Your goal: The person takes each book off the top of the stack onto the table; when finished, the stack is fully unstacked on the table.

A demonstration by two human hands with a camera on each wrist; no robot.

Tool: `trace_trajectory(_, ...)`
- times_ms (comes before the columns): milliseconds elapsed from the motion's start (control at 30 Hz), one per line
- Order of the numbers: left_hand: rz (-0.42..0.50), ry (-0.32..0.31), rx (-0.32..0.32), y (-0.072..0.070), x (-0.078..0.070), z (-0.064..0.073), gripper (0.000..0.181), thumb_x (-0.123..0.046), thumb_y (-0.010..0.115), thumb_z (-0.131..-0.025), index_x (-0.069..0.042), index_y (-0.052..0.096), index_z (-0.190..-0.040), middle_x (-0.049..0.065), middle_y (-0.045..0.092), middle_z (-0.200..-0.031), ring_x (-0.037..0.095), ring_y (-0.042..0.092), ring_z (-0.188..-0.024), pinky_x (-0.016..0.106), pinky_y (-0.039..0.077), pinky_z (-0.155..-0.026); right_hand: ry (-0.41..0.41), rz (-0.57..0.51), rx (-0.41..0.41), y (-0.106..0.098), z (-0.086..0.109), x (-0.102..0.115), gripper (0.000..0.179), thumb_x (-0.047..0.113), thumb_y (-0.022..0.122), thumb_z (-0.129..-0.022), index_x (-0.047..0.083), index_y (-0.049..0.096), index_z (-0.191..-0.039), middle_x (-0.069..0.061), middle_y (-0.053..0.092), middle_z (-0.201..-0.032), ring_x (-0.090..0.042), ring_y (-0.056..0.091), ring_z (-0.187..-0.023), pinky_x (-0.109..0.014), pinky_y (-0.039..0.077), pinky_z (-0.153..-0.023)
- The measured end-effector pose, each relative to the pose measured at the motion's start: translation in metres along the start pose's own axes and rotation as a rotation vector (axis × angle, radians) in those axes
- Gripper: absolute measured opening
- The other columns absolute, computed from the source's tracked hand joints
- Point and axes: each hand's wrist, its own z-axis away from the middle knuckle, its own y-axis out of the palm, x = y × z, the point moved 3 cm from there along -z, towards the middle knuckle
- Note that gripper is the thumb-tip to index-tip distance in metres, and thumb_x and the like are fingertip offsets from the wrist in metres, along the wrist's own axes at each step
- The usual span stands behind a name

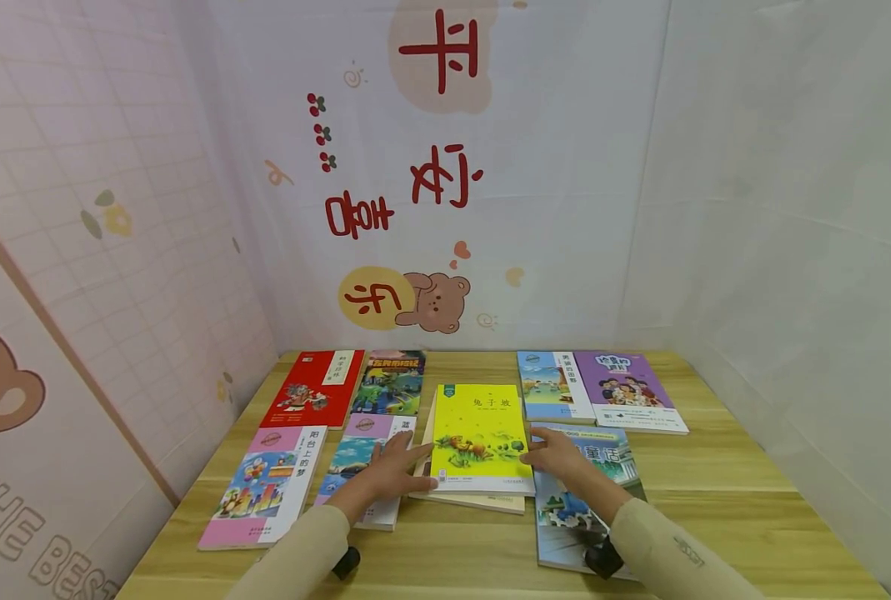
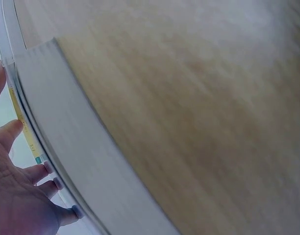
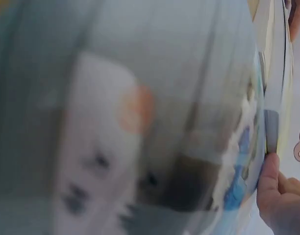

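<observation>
A yellow book (image 1: 483,433) lies at the table's middle on top of a cream-coloured book (image 1: 483,502), which shows along its left and lower edges. My left hand (image 1: 388,475) is at the yellow book's left edge, fingers spread and thumb near the lower corner. At the right edge, the fingertips of my right hand (image 1: 565,457) touch the yellow book. Beneath the left hand is a pink-and-blue book (image 1: 347,458). Under the right hand and forearm lies a blue-grey book (image 1: 558,542). In the right wrist view, my right thumb (image 3: 270,171) meets the book edge.
At the left are a red book (image 1: 317,392), a pink-bordered book (image 1: 261,487) and a green-toned book (image 1: 388,383). A blue-and-white book (image 1: 553,387) and a purple book (image 1: 628,387) sit back right. White printed cloth (image 1: 565,208) walls the wooden table (image 1: 730,500).
</observation>
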Motion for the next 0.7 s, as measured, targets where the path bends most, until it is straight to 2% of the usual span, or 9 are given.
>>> trace_trajectory(200, 0.007, 0.004, 0.0, 0.0006, 0.0008, -0.0007, 0.073, -0.05, 0.073, -0.085, -0.024, 0.049, -0.148, 0.018, 0.022, -0.161, 0.041, 0.011, -0.148, 0.066, -0.002, -0.114, 0.002, -0.06, 0.002, 0.0, 0.0025, -0.0008, 0.068, 0.004, 0.068, -0.091, -0.006, 0.035, -0.15, -0.03, 0.05, -0.138, -0.04, 0.058, -0.116, -0.049, 0.051, -0.092)
trace_trajectory(400, 0.01, -0.008, -0.002, 0.0004, 0.0002, 0.0004, 0.073, -0.05, 0.074, -0.085, -0.025, 0.049, -0.148, 0.018, 0.021, -0.161, 0.041, 0.01, -0.148, 0.066, -0.002, -0.114, 0.004, -0.179, -0.011, -0.0003, 0.003, 0.0, 0.06, -0.003, 0.059, -0.094, -0.008, 0.035, -0.148, -0.031, 0.047, -0.14, -0.044, 0.052, -0.122, -0.049, 0.049, -0.095)
trace_trajectory(600, 0.0, -0.004, -0.006, -0.0013, -0.0023, 0.0007, 0.072, -0.049, 0.074, -0.085, -0.024, 0.049, -0.148, 0.019, 0.022, -0.161, 0.042, 0.012, -0.148, 0.066, -0.001, -0.114, -0.004, -0.268, -0.012, -0.0007, 0.0009, 0.0009, 0.065, -0.002, 0.06, -0.092, -0.009, 0.031, -0.15, -0.029, 0.044, -0.141, -0.041, 0.049, -0.125, -0.05, 0.046, -0.101)
trace_trajectory(700, -0.003, 0.009, -0.008, -0.0013, -0.003, 0.0001, 0.072, -0.048, 0.074, -0.085, -0.023, 0.05, -0.148, 0.019, 0.023, -0.16, 0.042, 0.013, -0.147, 0.066, -0.001, -0.114, -0.014, -0.277, -0.008, -0.0012, -0.0009, 0.0008, 0.068, 0.001, 0.063, -0.092, -0.008, 0.03, -0.151, -0.028, 0.043, -0.141, -0.038, 0.05, -0.124, -0.05, 0.046, -0.1)
